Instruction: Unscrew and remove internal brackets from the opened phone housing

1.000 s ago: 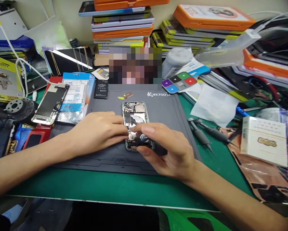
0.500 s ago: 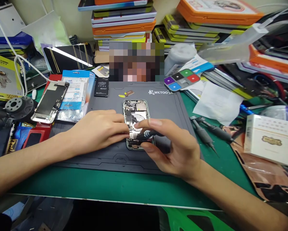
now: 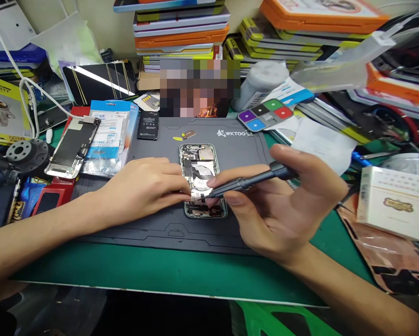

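Note:
An opened phone [image 3: 205, 164] lies upright-wise on the dark grey mat [image 3: 160, 228], its inner parts showing. My left hand [image 3: 153, 184] rests at the phone's left edge, its fingers bent together; what they pinch, if anything, is hidden. My right hand [image 3: 282, 205] holds a dark screwdriver [image 3: 249, 181] at a slant, its tip over the lower middle of the phone. Above the phone lies a small metal piece [image 3: 189, 134] beside a yellow scrap. A black battery [image 3: 148, 125] sits at the mat's upper left.
A detached phone screen [image 3: 72, 147] and a blue-white packet [image 3: 106, 140] lie at the left. Stacked boxes [image 3: 181, 35] stand behind. A coloured square-patterned tray [image 3: 265, 115] is upper right; a white box [image 3: 393, 203] stands at the right.
My right hand has moved right and up, its fingers opening round the screwdriver, which now shows along most of its length. My left hand stays nearly in place.

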`<state>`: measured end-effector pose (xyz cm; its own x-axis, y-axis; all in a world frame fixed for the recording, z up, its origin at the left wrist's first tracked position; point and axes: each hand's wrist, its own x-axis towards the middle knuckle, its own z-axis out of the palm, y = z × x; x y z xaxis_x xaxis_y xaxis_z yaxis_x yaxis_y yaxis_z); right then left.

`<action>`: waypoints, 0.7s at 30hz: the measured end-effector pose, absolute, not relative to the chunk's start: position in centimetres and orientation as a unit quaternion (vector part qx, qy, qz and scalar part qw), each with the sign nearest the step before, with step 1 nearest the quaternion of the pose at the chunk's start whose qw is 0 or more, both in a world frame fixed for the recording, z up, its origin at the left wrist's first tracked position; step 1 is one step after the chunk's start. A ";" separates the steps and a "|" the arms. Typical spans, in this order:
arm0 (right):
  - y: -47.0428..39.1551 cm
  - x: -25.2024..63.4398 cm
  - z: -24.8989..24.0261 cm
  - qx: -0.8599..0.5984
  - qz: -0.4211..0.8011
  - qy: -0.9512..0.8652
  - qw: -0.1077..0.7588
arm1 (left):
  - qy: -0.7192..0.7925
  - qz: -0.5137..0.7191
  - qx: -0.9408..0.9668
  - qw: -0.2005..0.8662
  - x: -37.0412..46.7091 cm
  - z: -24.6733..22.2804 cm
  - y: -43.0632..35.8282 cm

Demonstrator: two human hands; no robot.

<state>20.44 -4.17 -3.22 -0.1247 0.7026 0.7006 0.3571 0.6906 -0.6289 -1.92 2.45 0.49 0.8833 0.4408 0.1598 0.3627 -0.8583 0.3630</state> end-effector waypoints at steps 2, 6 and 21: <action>-4.2 20.5 -3.2 -0.358 0.170 -0.738 0.546 | 0.204 0.126 0.953 0.184 -1.9 0.5 2.4; -4.2 20.6 -3.4 -0.320 0.181 -0.762 0.533 | 0.194 0.134 0.953 0.191 -2.0 0.5 2.3; -4.3 22.1 -2.4 -0.525 0.155 -0.776 0.312 | 0.286 0.131 0.939 0.139 -1.8 0.6 2.2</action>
